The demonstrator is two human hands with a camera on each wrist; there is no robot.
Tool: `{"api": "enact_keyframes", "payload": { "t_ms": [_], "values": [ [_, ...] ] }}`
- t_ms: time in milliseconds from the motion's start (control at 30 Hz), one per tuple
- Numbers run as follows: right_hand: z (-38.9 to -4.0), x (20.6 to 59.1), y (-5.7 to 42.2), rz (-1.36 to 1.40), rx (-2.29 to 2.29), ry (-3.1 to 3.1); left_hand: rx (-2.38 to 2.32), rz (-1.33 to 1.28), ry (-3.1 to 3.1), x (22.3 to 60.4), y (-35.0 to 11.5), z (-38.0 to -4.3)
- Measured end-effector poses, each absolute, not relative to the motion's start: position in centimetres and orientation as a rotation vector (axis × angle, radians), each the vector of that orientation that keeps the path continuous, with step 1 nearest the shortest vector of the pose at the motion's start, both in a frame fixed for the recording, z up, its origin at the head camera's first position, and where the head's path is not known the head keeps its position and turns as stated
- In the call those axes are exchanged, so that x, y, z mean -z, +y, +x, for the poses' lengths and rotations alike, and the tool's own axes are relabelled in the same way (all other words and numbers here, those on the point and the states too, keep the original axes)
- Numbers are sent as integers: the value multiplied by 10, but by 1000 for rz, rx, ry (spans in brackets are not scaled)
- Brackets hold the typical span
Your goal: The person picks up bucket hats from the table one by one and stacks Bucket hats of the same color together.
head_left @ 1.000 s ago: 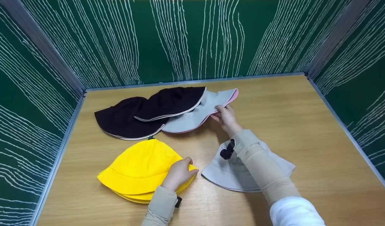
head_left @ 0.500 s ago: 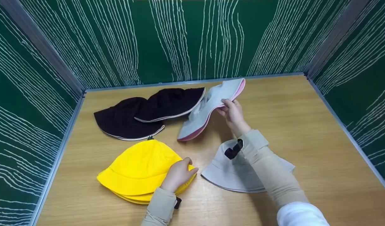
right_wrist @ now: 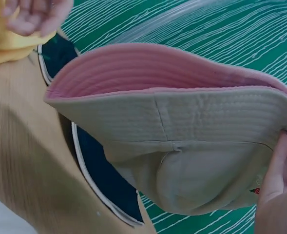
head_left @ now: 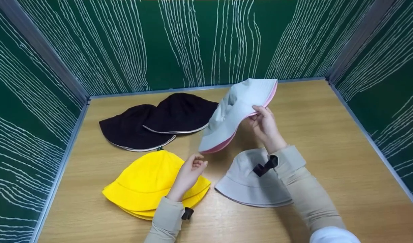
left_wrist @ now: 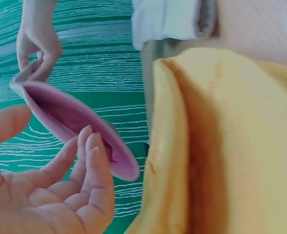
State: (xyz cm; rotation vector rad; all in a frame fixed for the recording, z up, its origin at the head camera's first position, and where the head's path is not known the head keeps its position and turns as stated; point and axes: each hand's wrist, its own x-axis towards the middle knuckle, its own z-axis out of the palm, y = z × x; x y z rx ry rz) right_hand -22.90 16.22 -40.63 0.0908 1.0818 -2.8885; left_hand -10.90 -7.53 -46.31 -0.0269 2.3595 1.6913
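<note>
My right hand (head_left: 265,126) pinches the brim of a pale blue-grey bucket hat (head_left: 238,104) with a pink lining, holding it tilted above the table. In the right wrist view the pink inside of this hat (right_wrist: 182,126) faces up and a small red motif shows near the thumb. My left hand (head_left: 187,175) hovers over the right side of the stacked yellow bucket hats (head_left: 149,179), fingers loosely bent and holding nothing. The left wrist view shows that hand (left_wrist: 60,190) apart from the yellow brim (left_wrist: 221,146). Below my right forearm lies a grey bucket hat (head_left: 246,184), partly covered.
Two dark bucket hats with white-edged brims overlap at the back left: one dark hat (head_left: 181,113) lies partly over the other dark hat (head_left: 128,125). Green panels (head_left: 213,40) with white wavy lines enclose the wooden table (head_left: 344,162) at the back and sides.
My right hand has drawn the pale hat from under the dark one and lifted it to the right. My left hand has let go of the yellow brim and risen.
</note>
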Motion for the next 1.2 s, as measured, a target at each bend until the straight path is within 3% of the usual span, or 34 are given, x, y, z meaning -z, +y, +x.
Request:
{"api": "enact_keyframes", "payload": {
  "t_ms": [400,733,1200],
  "values": [
    [-195,397,175,-122,2790,794,-2034,-237,2097,468,-68,-123],
    [-175,397,191,-382,2688,663,-2158,-153,1673,470,-55,-126],
    [-172,418,217,-448,2656,730,-2367,-174,1728,472,-48,-126]
  ]
}}
